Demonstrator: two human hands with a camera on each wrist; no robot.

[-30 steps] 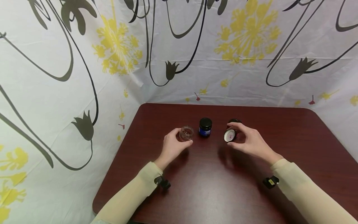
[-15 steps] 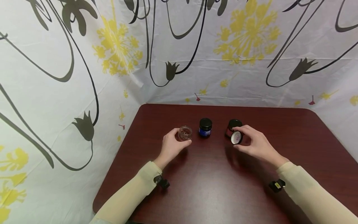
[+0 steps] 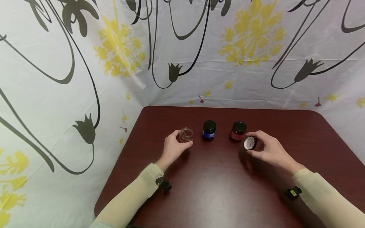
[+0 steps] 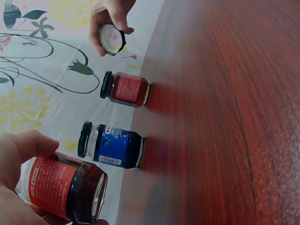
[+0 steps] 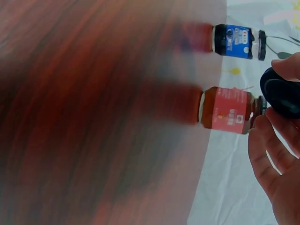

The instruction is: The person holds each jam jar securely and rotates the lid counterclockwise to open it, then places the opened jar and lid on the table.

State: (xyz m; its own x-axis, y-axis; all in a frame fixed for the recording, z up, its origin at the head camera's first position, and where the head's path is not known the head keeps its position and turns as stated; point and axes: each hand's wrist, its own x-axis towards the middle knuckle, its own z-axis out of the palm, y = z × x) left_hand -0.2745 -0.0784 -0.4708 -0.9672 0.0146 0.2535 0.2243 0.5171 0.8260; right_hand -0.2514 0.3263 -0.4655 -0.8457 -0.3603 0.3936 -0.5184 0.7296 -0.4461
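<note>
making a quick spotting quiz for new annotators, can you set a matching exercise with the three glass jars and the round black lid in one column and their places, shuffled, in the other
Things
1. open glass jar with a red label
2. closed glass jar with a blue label
3. closed glass jar with a red label
4. round black lid with a white inside

Places
A. on the dark red table, nearer the right hand
B. in the left hand
C. pinched in the right hand
D. between the other two jars in the head view

Pairs: 1-B, 2-D, 3-A, 4-C
</note>
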